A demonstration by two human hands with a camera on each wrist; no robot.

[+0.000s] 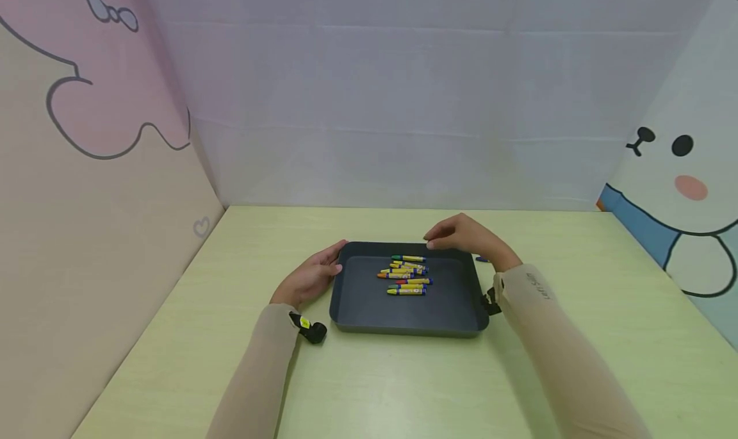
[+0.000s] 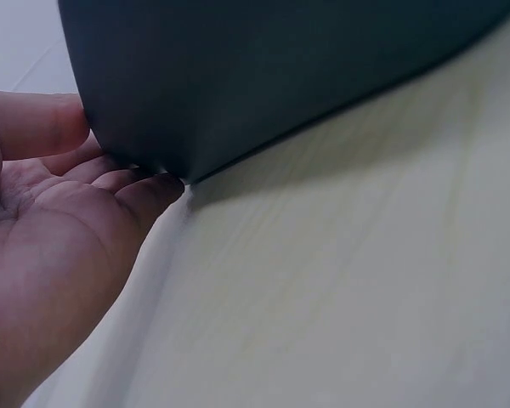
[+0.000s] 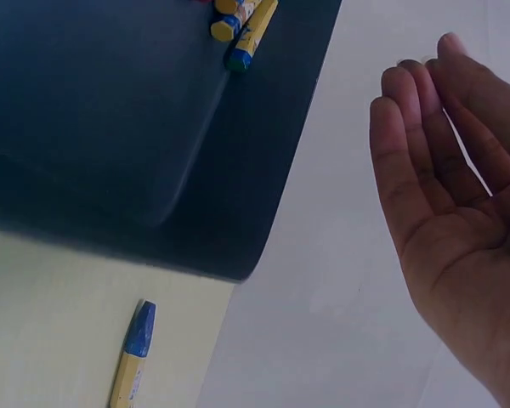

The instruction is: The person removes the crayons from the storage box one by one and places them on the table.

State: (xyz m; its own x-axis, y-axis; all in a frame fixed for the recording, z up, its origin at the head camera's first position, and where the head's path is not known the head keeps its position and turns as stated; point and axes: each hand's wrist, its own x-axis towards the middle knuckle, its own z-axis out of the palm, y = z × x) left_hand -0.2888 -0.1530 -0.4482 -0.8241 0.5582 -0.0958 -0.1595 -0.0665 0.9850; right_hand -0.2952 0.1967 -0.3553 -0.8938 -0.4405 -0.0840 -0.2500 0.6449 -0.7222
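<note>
A dark grey rectangular tray (image 1: 369, 314) lies on the table with several yellow-wrapped crayons (image 1: 406, 291) in a loose row across its middle. My left hand (image 1: 311, 273) holds the tray at its left side; in the left wrist view the thumb meets the wall while curled fingertips touch the lower edge. Over the tray's far rim, toward the right, hovers my right hand (image 1: 464, 236). Its fingers are loosely bent and nothing shows between them in the right wrist view. A blue-tipped crayon (image 3: 136, 348) lies on the table outside the tray, partly behind my right hand in the head view.
The pale wood-toned table (image 1: 346, 388) ends at a white wall covering (image 1: 357, 106) behind the tray. Cartoon-printed panels (image 1: 680, 234) stand at the left and right sides. Dark wrist cameras (image 1: 311, 330) sit on both sleeves, the right one close beside the tray.
</note>
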